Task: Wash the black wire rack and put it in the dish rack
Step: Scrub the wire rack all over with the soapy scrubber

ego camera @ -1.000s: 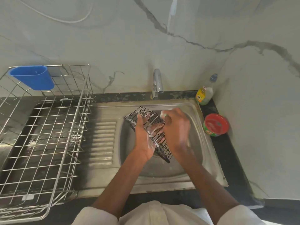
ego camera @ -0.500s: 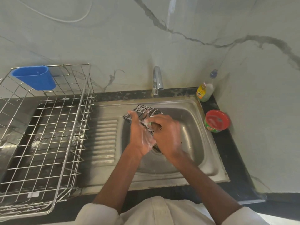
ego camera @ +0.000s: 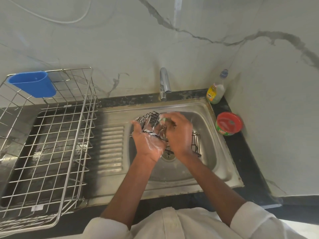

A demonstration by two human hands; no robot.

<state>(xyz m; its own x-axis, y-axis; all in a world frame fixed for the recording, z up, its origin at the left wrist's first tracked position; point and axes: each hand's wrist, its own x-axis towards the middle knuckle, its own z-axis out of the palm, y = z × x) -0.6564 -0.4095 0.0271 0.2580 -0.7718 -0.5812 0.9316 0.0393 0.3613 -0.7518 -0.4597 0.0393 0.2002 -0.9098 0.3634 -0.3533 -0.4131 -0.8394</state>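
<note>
The black wire rack (ego camera: 151, 121) is held over the bowl of the steel sink (ego camera: 207, 152), tilted, with its far end up near the back of the bowl and its near end showing low to the right, just above the drain (ego camera: 168, 155). The left hand (ego camera: 148, 140) cups it from the left side, palm up and streaked with soap; its fingers (ego camera: 138, 124) curl up around the wires and grip them. The right hand (ego camera: 177, 133) lies over the top of the rack, knuckles up, its fingers bent down onto the wires. Something pale and green peeks out at its fingertips, probably a scrubbing pad (ego camera: 163, 118), though the blur there makes it hard to be sure. Both hands overlap at the middle of the rack and hide most of it.

The tap (ego camera: 164, 83) stands at the back edge of the sink, its spout above the rack's far end. To the left, on the ribbed drainboard (ego camera: 111, 145) side, sits the steel dish rack (ego camera: 51, 135), with a blue cup-shaped holder (ego camera: 32, 84) hung on its back rail. On the dark bench (ego camera: 241, 152) to the right of the sink are a soap bottle (ego camera: 216, 92) with a yellow label, in the corner by the wall, and nearer, a round red-topped tub (ego camera: 228, 124). White sleeves (ego camera: 255, 221) show at the bottom.
</note>
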